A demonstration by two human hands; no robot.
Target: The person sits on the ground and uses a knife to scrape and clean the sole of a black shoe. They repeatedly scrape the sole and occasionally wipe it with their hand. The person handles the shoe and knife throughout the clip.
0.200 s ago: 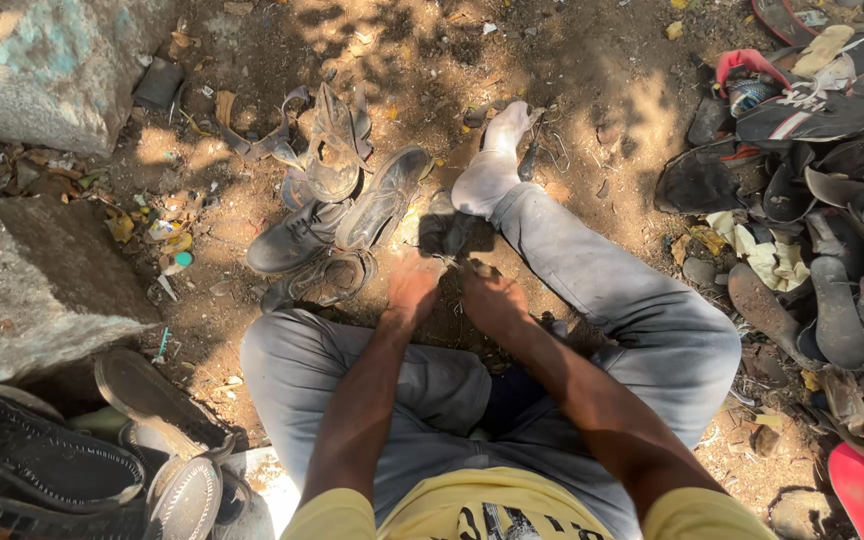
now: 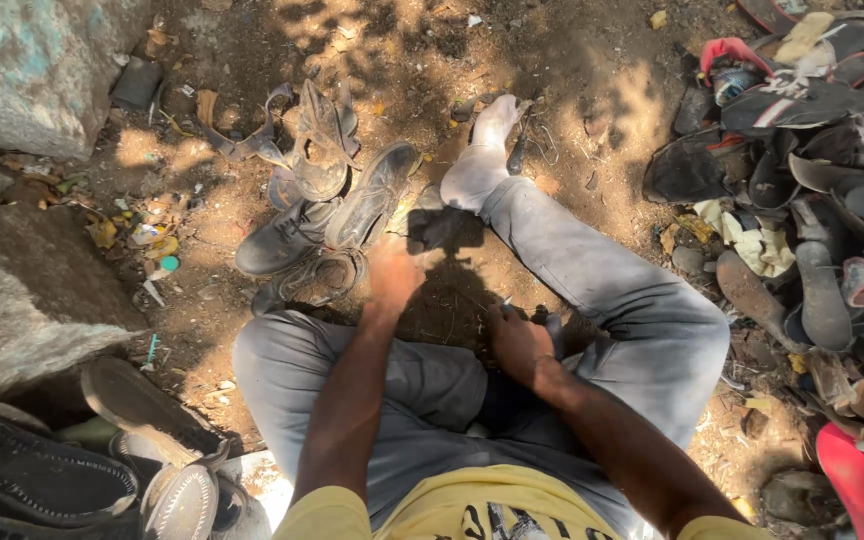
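I sit on bare dirt with my legs in grey trousers (image 2: pixel 642 300) spread, and my foot in a white sock (image 2: pixel 477 165) points away from me. My left hand (image 2: pixel 392 275) reaches forward and grips a dark flat piece of shoe material (image 2: pixel 444 230) just above the ground. My right hand (image 2: pixel 517 342) rests near my right thigh with its fingers closed. A small thin tool (image 2: pixel 505 301) pokes out of its top. Worn black shoes (image 2: pixel 287 245) lie just left of my left hand.
A heap of old sandals and slippers (image 2: pixel 802 110) fills the right side. Two rough stone blocks (image 2: pixel 22 300) stand on the left. Dark shoes (image 2: pixel 32 480) lie at the bottom left, and torn shoe parts (image 2: pixel 317 150) lie beyond the black shoes.
My right hand has drawn back from the dark piece toward my lap. My left hand has stayed forward on the dark piece.
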